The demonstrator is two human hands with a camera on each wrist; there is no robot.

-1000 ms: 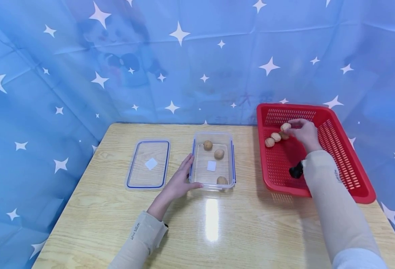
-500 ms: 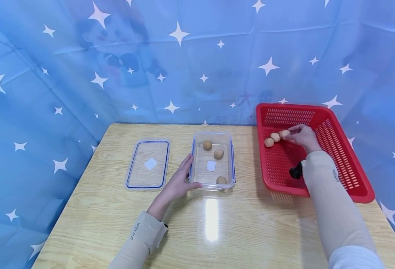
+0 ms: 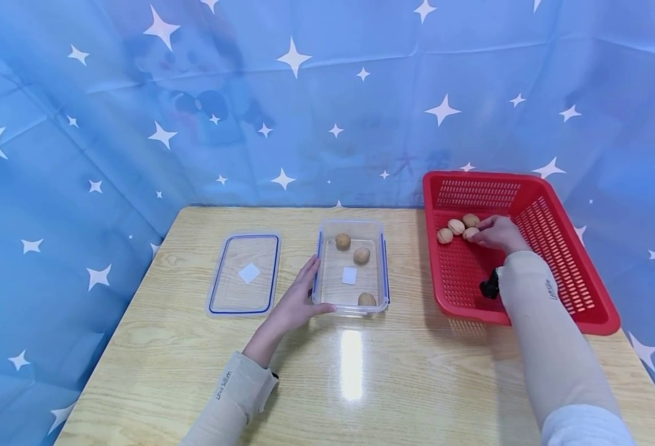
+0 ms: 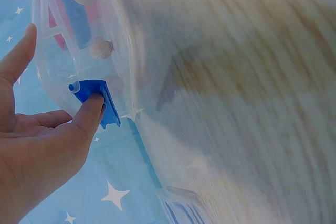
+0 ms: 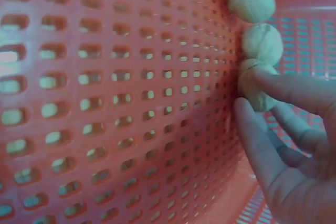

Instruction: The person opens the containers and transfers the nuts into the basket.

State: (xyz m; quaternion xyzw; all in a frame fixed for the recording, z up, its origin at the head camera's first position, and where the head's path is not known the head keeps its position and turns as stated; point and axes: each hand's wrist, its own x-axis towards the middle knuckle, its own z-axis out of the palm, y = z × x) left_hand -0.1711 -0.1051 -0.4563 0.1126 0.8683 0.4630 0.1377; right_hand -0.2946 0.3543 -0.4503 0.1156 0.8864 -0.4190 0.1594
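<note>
Inside the red plastic basket (image 3: 466, 285), my right hand (image 3: 500, 235) pinches a pale tan walnut (image 5: 257, 90) between thumb and fingertips. Several walnuts sit together there; one walnut (image 3: 455, 227) is just left of the held one, another (image 3: 471, 220) just behind it. My left hand (image 3: 296, 300) rests at the near left corner of a clear plastic box (image 3: 333, 288), fingers along its side and thumb at the front rim. In the left wrist view one fingertip touches the blue latch (image 4: 97, 94). Three walnuts (image 3: 362, 256) lie apart in the box.
A clear lid (image 3: 232, 279) with a blue seal lies flat on the wooden table (image 3: 416, 378), left of the box. Behind the table hangs a blue cloth (image 3: 316, 99) with white stars. The basket's raised walls surround my right hand.
My right hand has moved slightly toward me inside the basket, from the farthest walnut to the nearer one it now pinches. My left hand stays at the box.
</note>
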